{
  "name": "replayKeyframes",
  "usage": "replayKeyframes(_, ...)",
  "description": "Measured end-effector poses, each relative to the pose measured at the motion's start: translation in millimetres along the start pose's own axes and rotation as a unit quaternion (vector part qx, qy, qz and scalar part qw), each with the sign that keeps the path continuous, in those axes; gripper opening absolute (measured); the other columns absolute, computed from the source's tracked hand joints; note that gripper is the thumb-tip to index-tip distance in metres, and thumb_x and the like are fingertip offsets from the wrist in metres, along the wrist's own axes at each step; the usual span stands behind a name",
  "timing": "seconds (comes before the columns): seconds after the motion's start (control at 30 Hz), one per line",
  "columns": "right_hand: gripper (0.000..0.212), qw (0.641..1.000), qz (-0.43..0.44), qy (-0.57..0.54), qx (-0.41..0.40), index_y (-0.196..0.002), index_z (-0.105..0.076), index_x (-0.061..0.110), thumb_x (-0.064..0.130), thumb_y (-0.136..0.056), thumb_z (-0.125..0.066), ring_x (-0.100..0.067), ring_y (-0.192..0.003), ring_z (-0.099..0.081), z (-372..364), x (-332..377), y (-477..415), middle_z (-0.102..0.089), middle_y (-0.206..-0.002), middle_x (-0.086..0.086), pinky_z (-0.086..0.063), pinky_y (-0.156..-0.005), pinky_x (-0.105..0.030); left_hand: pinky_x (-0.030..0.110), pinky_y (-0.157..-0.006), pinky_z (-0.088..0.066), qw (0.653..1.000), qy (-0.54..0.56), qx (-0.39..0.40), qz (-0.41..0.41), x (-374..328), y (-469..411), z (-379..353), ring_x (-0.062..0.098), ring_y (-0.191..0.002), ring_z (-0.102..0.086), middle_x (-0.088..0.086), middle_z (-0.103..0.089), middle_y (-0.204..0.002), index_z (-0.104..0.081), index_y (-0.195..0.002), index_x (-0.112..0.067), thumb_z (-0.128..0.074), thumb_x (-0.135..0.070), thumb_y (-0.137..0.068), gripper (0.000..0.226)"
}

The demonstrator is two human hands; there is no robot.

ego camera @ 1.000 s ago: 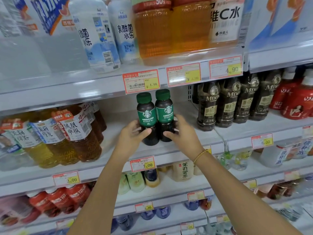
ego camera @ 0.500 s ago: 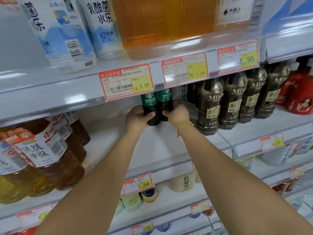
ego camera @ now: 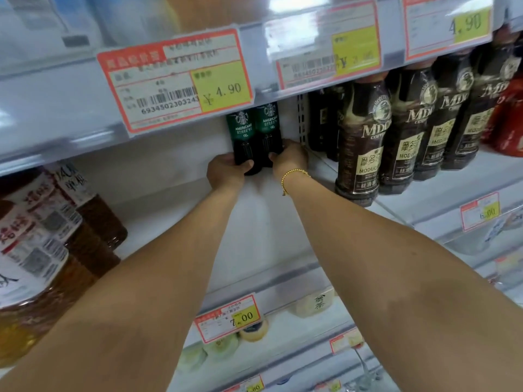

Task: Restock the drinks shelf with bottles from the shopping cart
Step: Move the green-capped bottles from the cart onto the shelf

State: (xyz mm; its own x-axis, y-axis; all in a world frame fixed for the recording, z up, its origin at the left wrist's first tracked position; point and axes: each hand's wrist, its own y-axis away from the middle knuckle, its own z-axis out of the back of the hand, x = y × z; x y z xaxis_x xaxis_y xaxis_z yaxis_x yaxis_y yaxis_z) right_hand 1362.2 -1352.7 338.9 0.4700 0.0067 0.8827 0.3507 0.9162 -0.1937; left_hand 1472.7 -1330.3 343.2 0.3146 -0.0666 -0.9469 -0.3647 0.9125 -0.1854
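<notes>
There, deep on the white shelf [ego camera: 254, 216], the left hand [ego camera: 225, 172] was wrapped around the base of the left green-labelled coffee bottle [ego camera: 244, 140], while the right hand [ego camera: 291, 158] clasped the right coffee bottle [ego camera: 268, 131]. Both bottles stood upright, touching, just left of the brown coffee bottles [ego camera: 365, 137].

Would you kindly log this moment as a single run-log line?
left hand: grips left Americano bottle | right hand: grips right Americano bottle | bottles: upright, side by side, deep on shelf | right of them: Moduo coffee bottles
</notes>
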Motion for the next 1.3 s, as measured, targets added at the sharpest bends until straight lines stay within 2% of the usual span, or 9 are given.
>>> replayKeyframes(0.37, 0.036, 0.996, 0.018, 0.086, 0.028, -0.126, -0.050, 0.006, 0.009, -0.090, -0.052, -0.031, -0.119, -0.053, -2, 1, -3, -0.058, -0.127, -0.016, -0.044, -0.095, -0.033, 0.022, -0.079, -0.045, 0.998, -0.060, 0.012, 0.002, 5, -15, -6, 0.019, -0.096, -0.065, 0.012, -0.069, -0.110, -0.067, -0.107, -0.002, -0.077, -0.015, -0.074, 0.037)
replayKeyframes(0.5, 0.054, 0.975, 0.032, 0.200, 0.091, -0.139, -0.026, -0.005, 0.017, -0.094, -0.049, -0.029, -0.133, -0.038, 17, 21, 25, -0.040, -0.143, -0.019, -0.033, -0.105, -0.029, 0.011, -0.052, -0.040, 0.994, -0.102, 0.026, -0.018, -10, 18, 8, 0.032, -0.099, -0.064, 0.020, -0.070, -0.102, -0.068, -0.099, 0.004, -0.071, -0.021, -0.079, 0.032)
replayKeyframes(0.57, 0.036, 0.966, 0.106, 0.216, 0.094, -0.124, -0.047, -0.002, 0.018, -0.095, -0.046, -0.029, -0.123, -0.047, 41, 33, 54, -0.052, -0.131, -0.018, -0.036, -0.099, -0.030, 0.014, -0.062, -0.050, 0.996, -0.074, 0.033, -0.024, -20, 43, 24, 0.034, -0.086, -0.068, 0.010, -0.074, -0.076, -0.073, -0.078, -0.007, -0.068, -0.027, -0.080, 0.021)
replayKeyframes(0.63, 0.025, 0.962, 0.176, 0.196, 0.073, -0.097, -0.062, 0.000, 0.021, -0.091, -0.051, -0.027, -0.096, -0.059, 72, 35, 92, -0.064, -0.100, -0.018, -0.043, -0.081, -0.029, 0.036, -0.073, -0.058, 0.996, -0.056, 0.046, -0.051, -30, 78, 45, 0.028, -0.061, -0.064, -0.006, -0.062, -0.044, -0.064, -0.053, -0.021, -0.063, -0.032, -0.082, 0.031)
replayKeyframes(0.77, 0.031, 0.956, 0.247, 0.142, 0.066, -0.067, -0.058, 0.006, 0.028, -0.088, -0.058, -0.018, -0.056, -0.043, 153, 4, 182, -0.049, -0.057, -0.004, -0.034, -0.056, -0.029, 0.029, -0.056, -0.043, 0.989, -0.056, 0.047, -0.127, -32, 192, 76, 0.006, -0.042, -0.045, -0.007, -0.050, -0.039, -0.050, -0.053, -0.009, -0.052, -0.037, -0.091, 0.047)
replayKeyframes(0.9, 0.023, 0.968, 0.176, 0.123, 0.130, -0.075, -0.061, 0.007, 0.027, -0.087, -0.061, -0.018, -0.058, -0.051, 206, -78, 234, -0.058, -0.062, -0.004, -0.038, -0.057, -0.027, 0.028, -0.051, -0.037, 0.989, -0.021, 0.121, -0.083, 17, 286, 61, 0.012, -0.047, -0.041, 0.013, -0.046, -0.049, -0.048, -0.058, -0.004, -0.053, -0.037, -0.090, 0.047)
replayKeyframes(1.03, 0.022, 0.965, 0.026, 0.170, 0.196, -0.101, -0.061, 0.008, 0.026, -0.088, -0.061, -0.021, -0.075, -0.061, 225, -211, 253, -0.066, -0.085, -0.008, -0.044, -0.064, -0.027, 0.027, -0.058, -0.046, 0.973, -0.041, 0.224, 0.037, 97, 346, 7, 0.009, -0.059, -0.053, -0.006, -0.059, -0.064, -0.057, -0.070, -0.021, -0.058, -0.020, -0.090, 0.020)
replayKeyframes(1.1, 0.031, 0.951, -0.074, 0.200, 0.224, -0.113, -0.057, 0.009, 0.027, -0.088, -0.061, -0.022, -0.080, -0.062, 229, -280, 267, -0.066, -0.096, -0.009, -0.046, -0.065, -0.027, 0.011, -0.059, -0.045, 0.957, -0.058, 0.269, 0.092, 139, 375, -20, 0.002, -0.069, -0.057, -0.006, -0.061, -0.079, -0.059, -0.088, -0.017, -0.060, -0.012, -0.088, 0.005)
replayKeyframes(1.3, 0.030, 0.866, -0.227, 0.273, 0.352, -0.117, -0.052, 0.010, 0.020, -0.089, -0.056, -0.023, -0.091, -0.060, 204, -429, 330, -0.061, -0.118, -0.002, -0.049, -0.078, -0.033, 0.028, -0.086, -0.046, 0.865, -0.229, 0.377, 0.242, 285, 464, -67, 0.023, -0.105, -0.060, 0.009, -0.062, -0.116, -0.056, -0.118, -0.009, -0.067, -0.015, -0.082, 0.038)
